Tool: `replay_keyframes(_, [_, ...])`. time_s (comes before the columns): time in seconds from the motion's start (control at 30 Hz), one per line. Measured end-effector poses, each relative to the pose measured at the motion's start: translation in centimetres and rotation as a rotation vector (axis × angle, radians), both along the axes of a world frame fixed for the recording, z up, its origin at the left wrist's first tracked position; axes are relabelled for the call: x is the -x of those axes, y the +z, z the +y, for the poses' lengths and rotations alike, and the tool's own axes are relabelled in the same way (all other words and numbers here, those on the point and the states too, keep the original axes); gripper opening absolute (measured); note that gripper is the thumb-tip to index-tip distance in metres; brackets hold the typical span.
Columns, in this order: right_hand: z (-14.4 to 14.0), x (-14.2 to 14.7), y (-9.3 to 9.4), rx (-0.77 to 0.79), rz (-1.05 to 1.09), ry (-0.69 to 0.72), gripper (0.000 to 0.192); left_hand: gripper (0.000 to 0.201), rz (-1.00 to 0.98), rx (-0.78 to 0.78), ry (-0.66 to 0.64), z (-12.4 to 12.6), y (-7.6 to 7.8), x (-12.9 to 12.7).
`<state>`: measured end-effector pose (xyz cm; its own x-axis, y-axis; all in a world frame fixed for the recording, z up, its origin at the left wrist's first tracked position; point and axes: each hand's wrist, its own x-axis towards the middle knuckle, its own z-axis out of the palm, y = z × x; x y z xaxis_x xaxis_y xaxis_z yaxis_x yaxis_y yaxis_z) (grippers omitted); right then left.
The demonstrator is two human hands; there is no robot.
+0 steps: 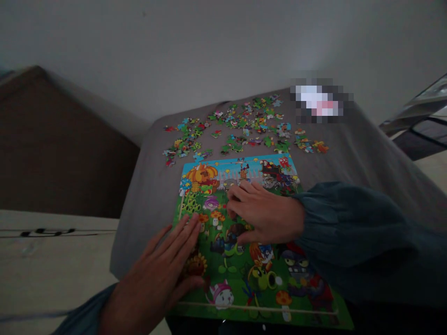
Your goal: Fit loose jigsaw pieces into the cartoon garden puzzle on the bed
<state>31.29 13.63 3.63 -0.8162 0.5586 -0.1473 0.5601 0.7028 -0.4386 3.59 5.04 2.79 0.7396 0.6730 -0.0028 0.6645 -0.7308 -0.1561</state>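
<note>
A: Where does the colourful cartoon jigsaw board lie?

B: At the near edge of the grey-covered bed, loose cardboard pieces scattered toward its far edge.

A: And the hands?

B: The left hand lies flat, fingers spread, steadying the board's left side. The right hand curls over the middle; whether it pinches a piece cannot be told. Pressing straight down seats a piece best.

Pixelated object behind loose pcs
</note>
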Motion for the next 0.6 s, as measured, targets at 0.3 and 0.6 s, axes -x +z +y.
replay_keyframes(0.3, [-0.7,0.8,0.0,0.001,-0.046,0.040,0.040,0.075,0.033,-0.053,0.012,-0.5,-1.6,-1.8])
replay_keyframes(0.6, [-1.6,1.8,-0.4,-0.040,-0.003,-0.004,0.033,0.074,0.020,-0.051,0.033,-0.8,-1.6,-1.9])
